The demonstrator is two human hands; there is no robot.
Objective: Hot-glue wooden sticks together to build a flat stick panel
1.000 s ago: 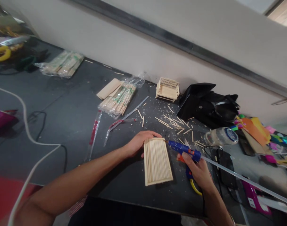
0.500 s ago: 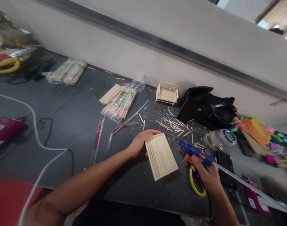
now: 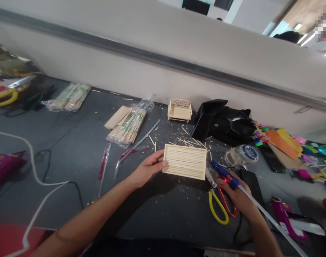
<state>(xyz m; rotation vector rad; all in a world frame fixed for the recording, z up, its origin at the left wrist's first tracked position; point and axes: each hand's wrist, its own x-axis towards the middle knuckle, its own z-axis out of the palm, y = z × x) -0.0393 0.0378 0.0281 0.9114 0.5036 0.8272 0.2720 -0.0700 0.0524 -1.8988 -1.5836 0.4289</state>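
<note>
Gap separates panel (image 3: 184, 161) edge from glue gun (image 3: 224, 174).

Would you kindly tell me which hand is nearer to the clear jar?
Right: the right hand, around the blue glue gun, is just on the near side of the clear jar. The left hand, holding the stick panel, is well left of the jar.

Craft wkshop, prob.: dk worktable (image 3: 82, 150) against wall (image 3: 104, 66), w/ blue glue gun (image 3: 231, 179), scissors (image 3: 211, 178), bagged wooden sticks (image 3: 133, 125), cut stick bits (image 3: 151, 140) + crumbs around, mini stick-built bench (image 3: 180, 113), colored paper (image 3: 283, 143); wht cable (image 3: 54, 184) on L side.
</note>
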